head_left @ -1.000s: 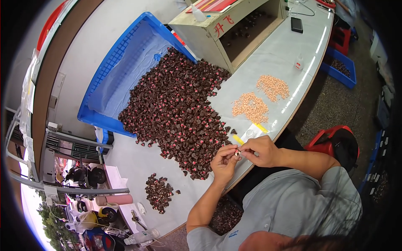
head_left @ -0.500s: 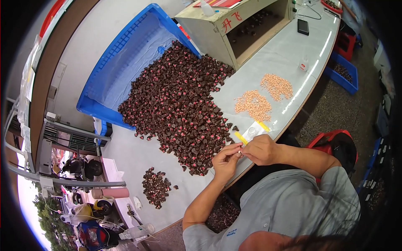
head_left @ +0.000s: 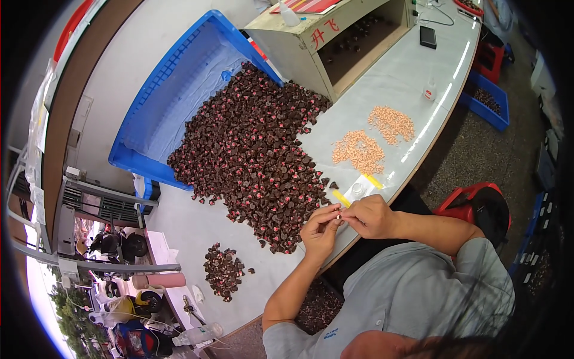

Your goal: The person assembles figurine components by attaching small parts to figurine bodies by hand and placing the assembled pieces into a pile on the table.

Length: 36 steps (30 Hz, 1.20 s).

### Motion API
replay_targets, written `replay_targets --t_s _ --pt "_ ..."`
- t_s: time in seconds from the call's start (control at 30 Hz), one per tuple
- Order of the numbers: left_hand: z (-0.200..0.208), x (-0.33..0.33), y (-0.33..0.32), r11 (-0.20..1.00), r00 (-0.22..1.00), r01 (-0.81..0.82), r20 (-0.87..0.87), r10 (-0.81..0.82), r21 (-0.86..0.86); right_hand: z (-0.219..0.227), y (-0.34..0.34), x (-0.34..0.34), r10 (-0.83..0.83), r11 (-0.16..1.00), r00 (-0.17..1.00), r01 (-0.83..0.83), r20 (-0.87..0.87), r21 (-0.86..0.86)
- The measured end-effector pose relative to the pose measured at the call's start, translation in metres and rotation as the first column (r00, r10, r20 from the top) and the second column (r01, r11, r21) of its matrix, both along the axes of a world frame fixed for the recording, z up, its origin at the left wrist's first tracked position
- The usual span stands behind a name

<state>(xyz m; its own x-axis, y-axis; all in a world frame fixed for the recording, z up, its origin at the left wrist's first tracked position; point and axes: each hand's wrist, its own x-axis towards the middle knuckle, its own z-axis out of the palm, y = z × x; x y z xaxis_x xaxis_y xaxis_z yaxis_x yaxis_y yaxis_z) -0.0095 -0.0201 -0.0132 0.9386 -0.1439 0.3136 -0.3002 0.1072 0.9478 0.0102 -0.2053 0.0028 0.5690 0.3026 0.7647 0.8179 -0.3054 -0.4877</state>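
My left hand (head_left: 320, 232) pinches a small dark part with a pale face (head_left: 339, 217) between thumb and fingertips, above the table's near edge. Against it press the closed fingertips of my right hand (head_left: 372, 216); whatever they grip is too small to make out. Just beyond the hands lies a white sheet with yellow strips (head_left: 360, 189), bearing a small round clear dish (head_left: 357, 188). A large heap of dark brown parts with pinkish-red spots (head_left: 257, 155) spreads to the left. Two piles of tiny peach-coloured pieces (head_left: 359, 152) lie beyond the sheet.
A blue crate (head_left: 128, 152) lies tipped behind the heap. A smaller dark pile (head_left: 223, 272) sits near left. Farther back stand an open-fronted box (head_left: 299, 51), a small bottle (head_left: 429, 91) and a black device (head_left: 427, 37). A red stool (head_left: 472, 200) is at right.
Both hands stay together at the same spot, with a slight shift of the fingers. The part's pale face now shows more clearly. The whole view has moved slightly.
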Motion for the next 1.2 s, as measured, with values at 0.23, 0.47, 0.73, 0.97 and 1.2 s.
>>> replay_targets --t_s 0.23,0.47,0.73,0.97,1.2 --pt "-0.005 0.002 0.002 0.999 0.999 0.041 -0.027 -0.042 -0.03 0.0 -0.002 0.0 0.019 1.0 0.999 -0.018 -0.037 0.019" --pt "-0.005 0.004 0.007 0.972 0.969 0.072 -0.216 -0.122 -0.225 0.012 -0.015 0.001 0.066 0.991 0.981 -0.044 -0.182 0.124" --pt "-0.012 0.007 0.011 0.967 0.954 0.166 -0.217 -0.208 -0.194 0.018 -0.019 0.005 0.071 0.994 0.996 -0.076 -0.059 -0.073" --pt "-0.011 0.006 0.005 0.982 0.982 0.146 -0.105 -0.159 -0.123 0.015 -0.01 0.001 0.053 0.997 0.993 -0.059 -0.104 -0.053" --pt "-0.007 0.001 0.002 0.993 0.996 0.058 -0.059 -0.064 -0.098 0.008 0.004 -0.009 0.029 0.995 0.969 -0.006 -0.244 0.095"
